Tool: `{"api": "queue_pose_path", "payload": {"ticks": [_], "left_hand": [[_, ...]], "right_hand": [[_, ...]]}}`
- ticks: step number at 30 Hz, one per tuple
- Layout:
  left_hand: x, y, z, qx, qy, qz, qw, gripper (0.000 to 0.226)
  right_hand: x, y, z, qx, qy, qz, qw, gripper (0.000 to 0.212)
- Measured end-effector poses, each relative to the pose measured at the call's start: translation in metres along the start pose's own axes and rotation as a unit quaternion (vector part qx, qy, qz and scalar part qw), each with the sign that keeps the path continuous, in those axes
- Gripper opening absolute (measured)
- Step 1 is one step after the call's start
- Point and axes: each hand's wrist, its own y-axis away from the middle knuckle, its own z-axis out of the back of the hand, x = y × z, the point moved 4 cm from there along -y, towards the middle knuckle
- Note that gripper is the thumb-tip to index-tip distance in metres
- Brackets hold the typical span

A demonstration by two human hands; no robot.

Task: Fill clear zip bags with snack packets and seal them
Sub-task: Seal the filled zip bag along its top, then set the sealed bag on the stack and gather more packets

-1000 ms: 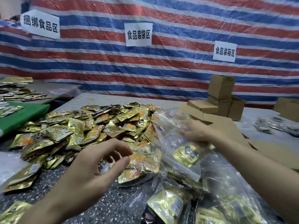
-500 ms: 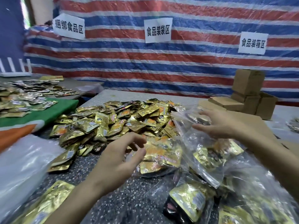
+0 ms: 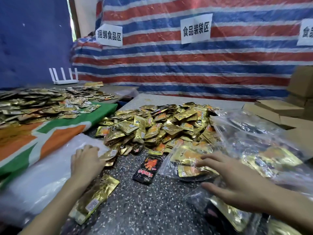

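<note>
Hands apart. Left hand (image 3: 86, 161) lies knuckles-up on the near-left stack of clear bags (image 3: 44, 177), fingers bent over its edge; we cannot tell whether they pinch a bag. Right hand (image 3: 235, 182) is spread, fingers straight, fingertips touching a filled zip bag (image 3: 184, 156) lying on the speckled tabletop (image 3: 144, 206). More filled bags (image 3: 271, 150) are heaped to the right. We note the pile of gold snack packets (image 3: 160, 126) beyond both hands. A black-and-red packet (image 3: 147, 168) lies between the hands, and a single gold packet (image 3: 94, 199) just beside the left forearm. Cardboard boxes (image 3: 279, 107) far right.
</note>
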Motion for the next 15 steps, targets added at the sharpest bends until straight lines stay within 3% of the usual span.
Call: {"api": "queue_pose_path", "payload": {"ticks": [2,6,10,15], "left_hand": [[0.016,0.000,-0.006,0.002,-0.022,0.032,0.999,0.021],[0.034,0.000,-0.004,-0.067,-0.004,0.056,0.996,0.021],[0.036,0.001,0.003,-0.125,0.054,0.073,0.988,0.014],[0.037,-0.002,0.021,-0.135,0.160,0.117,0.971,0.013]], "right_hand": [[0.003,0.004,0.000,-0.004,-0.010,0.011,1.000,0.053],[0.006,0.011,0.005,0.001,-0.021,0.011,1.000,0.048],[0.008,0.018,0.010,0.007,-0.038,0.001,0.999,0.041],[0.006,0.022,0.017,0.008,-0.064,-0.026,0.998,0.028]]}}
